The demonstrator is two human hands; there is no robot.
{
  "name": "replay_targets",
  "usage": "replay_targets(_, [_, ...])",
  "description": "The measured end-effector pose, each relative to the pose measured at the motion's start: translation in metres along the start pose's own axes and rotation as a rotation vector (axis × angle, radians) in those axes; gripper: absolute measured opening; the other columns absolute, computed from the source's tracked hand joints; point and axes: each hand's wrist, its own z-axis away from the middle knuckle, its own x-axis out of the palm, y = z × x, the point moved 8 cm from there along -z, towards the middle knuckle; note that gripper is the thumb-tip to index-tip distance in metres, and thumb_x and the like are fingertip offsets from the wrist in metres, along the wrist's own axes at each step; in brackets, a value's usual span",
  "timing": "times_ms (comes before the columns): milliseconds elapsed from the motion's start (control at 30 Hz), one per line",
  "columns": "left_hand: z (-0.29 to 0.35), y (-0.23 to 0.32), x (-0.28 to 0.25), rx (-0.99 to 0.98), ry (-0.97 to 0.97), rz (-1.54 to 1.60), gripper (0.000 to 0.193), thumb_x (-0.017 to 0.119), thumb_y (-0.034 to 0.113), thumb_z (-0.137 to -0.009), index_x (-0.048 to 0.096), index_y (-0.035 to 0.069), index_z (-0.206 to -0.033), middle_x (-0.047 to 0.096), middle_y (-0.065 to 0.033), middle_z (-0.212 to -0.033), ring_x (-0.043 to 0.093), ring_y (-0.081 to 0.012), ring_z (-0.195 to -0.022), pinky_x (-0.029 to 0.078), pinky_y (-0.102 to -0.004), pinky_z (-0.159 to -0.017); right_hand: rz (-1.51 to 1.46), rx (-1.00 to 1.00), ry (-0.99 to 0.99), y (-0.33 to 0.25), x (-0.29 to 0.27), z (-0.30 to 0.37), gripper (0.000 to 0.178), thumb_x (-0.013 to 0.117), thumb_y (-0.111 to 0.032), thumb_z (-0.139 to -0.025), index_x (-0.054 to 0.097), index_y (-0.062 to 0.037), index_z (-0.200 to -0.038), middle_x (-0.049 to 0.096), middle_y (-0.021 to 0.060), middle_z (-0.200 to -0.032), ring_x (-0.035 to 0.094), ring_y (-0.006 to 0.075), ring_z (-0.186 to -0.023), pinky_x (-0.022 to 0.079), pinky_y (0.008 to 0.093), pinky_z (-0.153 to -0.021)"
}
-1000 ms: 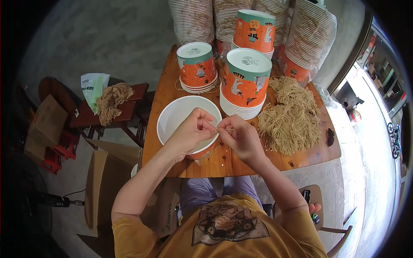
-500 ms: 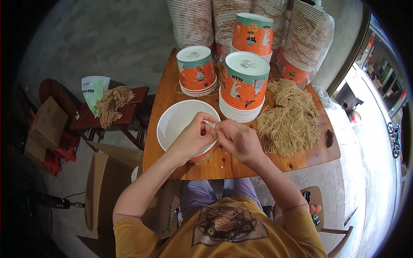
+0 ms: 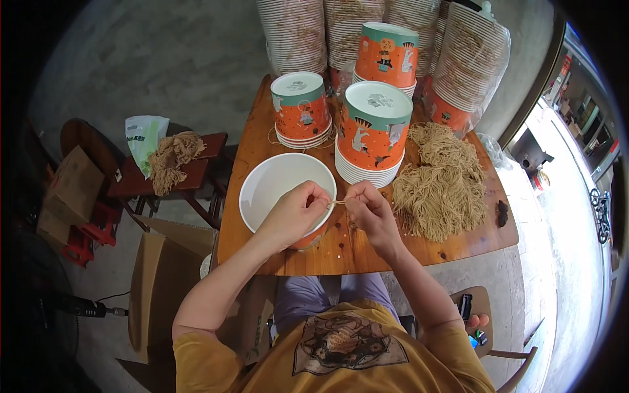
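Observation:
A short length of thin tan string stretches between my two hands, just at the right rim of an upright paper bucket, white inside and orange outside. My left hand pinches one end, its forearm crossing over the bucket's near side. The other end is pinched by my right hand, a little to the right of the bucket. Right of that hand lies a large heap of tan strings. Behind stand upside-down stacks of matching orange and green buckets.
Plastic-wrapped bucket stacks line the table's far edge. A small dark object lies at the wooden table's right edge. On the left, a red bench bears more string and a plastic bag; an open carton stands below.
My hands have moved apart, the right one shifting rightward, so the string now shows taut between them. The bucket and heap stay in place.

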Motion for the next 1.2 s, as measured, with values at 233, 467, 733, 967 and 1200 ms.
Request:
replay_targets(233, [0.002, 0.017, -0.003, 0.169, 0.083, -0.176, 0.013, 0.054, 0.012, -0.089, 0.053, 0.0, -0.091, 0.062, -0.0137, -0.092, 0.062, -0.0281, -0.083, 0.047, -0.0354, -0.075, 0.858, -0.215, 0.048, -0.033, 0.008, 0.005, 0.01, 0.055, -0.015, -0.09, 0.052, -0.0057, -0.087, 0.06, 0.0062, -0.075, 0.06, 0.0213, -0.062, 0.046, 0.0319, -0.052])
replay_targets(467, [0.017, 0.037, 0.004, 0.248, 0.156, -0.409, 0.009, 0.056, 0.008, -0.089, 0.053, 0.0, -0.092, 0.062, -0.012, -0.091, 0.061, -0.0249, -0.078, 0.047, -0.0323, -0.069, 1.233, -0.341, 0.012, -0.047, 0.025, 0.009, 0.013, 0.061, -0.018, -0.083, 0.061, -0.0086, -0.093, 0.064, 0.0104, -0.077, 0.063, 0.0304, -0.065, 0.049, 0.0377, -0.056])
replay_targets(733, [0.034, 0.05, 0.01, 0.233, -0.025, -0.685, 0.022, 0.058, 0.025, -0.089, 0.055, 0.003, -0.092, 0.062, -0.0135, -0.082, 0.061, -0.0334, -0.078, 0.049, -0.0423, -0.066, 0.575, 0.164, -0.138, -0.015, -0.001, 0.002, 0.02, 0.057, -0.021, -0.091, 0.06, -0.0016, -0.091, 0.062, 0.0069, -0.068, 0.059, 0.0151, -0.061, 0.047, 0.0302, -0.059])
replay_targets(967, [0.06, 0.038, -0.006, 0.32, -0.051, -0.986, 0.024, 0.059, 0.026, -0.087, 0.058, 0.004, -0.098, 0.063, -0.0132, -0.085, 0.062, -0.0305, -0.081, 0.048, -0.0404, -0.076, 0.285, 0.062, -0.227, -0.033, 0.011, 0.005, 0.017, 0.051, -0.014, -0.095, 0.058, -0.0006, -0.089, 0.058, -0.0012, -0.077, 0.05, 0.0072, -0.066, 0.043, 0.0226, -0.063])
replay_targets(1200, [0.06, 0.051, 0.014, 0.551, 0.235, -0.83, 0.046, 0.06, 0.017, -0.085, 0.048, 0.004, -0.128, 0.061, -0.0108, -0.096, 0.059, -0.0269, -0.092, 0.042, -0.0391, -0.086, 0.663, -0.315, -0.256, -0.061, 0.061, 0.028, 0.014, 0.058, -0.015, -0.088, 0.057, -0.0016, -0.093, 0.057, 0.016, -0.074, 0.058, 0.0288, -0.063, 0.046, 0.0378, -0.058])
